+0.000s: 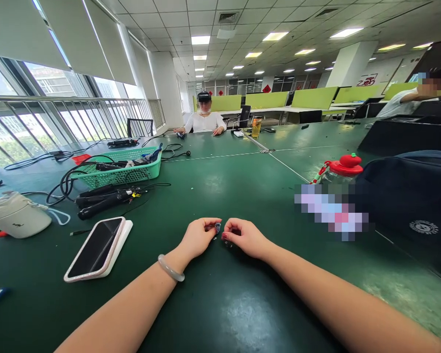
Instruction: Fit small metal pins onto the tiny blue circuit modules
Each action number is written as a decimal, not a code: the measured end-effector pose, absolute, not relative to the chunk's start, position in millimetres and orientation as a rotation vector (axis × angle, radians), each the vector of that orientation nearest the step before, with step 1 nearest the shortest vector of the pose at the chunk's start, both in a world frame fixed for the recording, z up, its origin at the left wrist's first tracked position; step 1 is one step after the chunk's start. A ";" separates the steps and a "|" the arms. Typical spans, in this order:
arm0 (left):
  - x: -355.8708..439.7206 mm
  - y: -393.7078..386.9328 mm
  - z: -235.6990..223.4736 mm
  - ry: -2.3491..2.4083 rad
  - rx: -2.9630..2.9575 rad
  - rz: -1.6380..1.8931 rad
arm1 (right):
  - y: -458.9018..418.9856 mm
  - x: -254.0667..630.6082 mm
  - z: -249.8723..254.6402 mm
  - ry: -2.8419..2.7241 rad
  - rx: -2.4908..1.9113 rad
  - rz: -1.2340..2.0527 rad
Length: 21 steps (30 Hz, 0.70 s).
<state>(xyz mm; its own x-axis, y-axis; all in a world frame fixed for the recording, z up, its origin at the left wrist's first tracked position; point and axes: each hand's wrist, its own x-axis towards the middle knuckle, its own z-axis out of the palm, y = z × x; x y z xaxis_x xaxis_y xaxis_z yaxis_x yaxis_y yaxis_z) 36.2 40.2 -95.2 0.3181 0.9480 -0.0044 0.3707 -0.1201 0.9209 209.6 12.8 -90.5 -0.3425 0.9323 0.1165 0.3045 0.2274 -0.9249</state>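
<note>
My left hand (198, 237), with a pale bangle (171, 268) on its wrist, pinches a small dark speckled piece (218, 227) between thumb and fingertips. Close beside it, my right hand (249, 238) has thumb and forefinger curled together. Whatever those fingers hold is hidden or too small to make out. Tiny dark and light bits (228, 243) show just below the right fingertips. A narrow gap separates the two hands, which rest low over the green table (213, 191).
To the left lie a phone (95, 247), black cabled tools (106, 198), a green basket (123, 171) and a cream pouch (16, 215). Rightward stand a red-lidded bottle (345, 169) and a dark blue bag (407, 196). A person (205, 117) sits across; another person (404, 100) is at far right.
</note>
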 end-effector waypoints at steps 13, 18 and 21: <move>39.0 36.6 -90.8 1.082 1.527 0.962 | 25.3 214.2 -95.2 -1.405 -1.066 1.233; 36.7 39.5 -94.5 1.083 1.553 0.988 | 28.4 214.1 -98.8 -1.255 -1.020 1.317; 37.8 39.5 -94.0 1.049 1.554 0.967 | 26.3 214.0 -95.4 -1.316 -1.076 1.247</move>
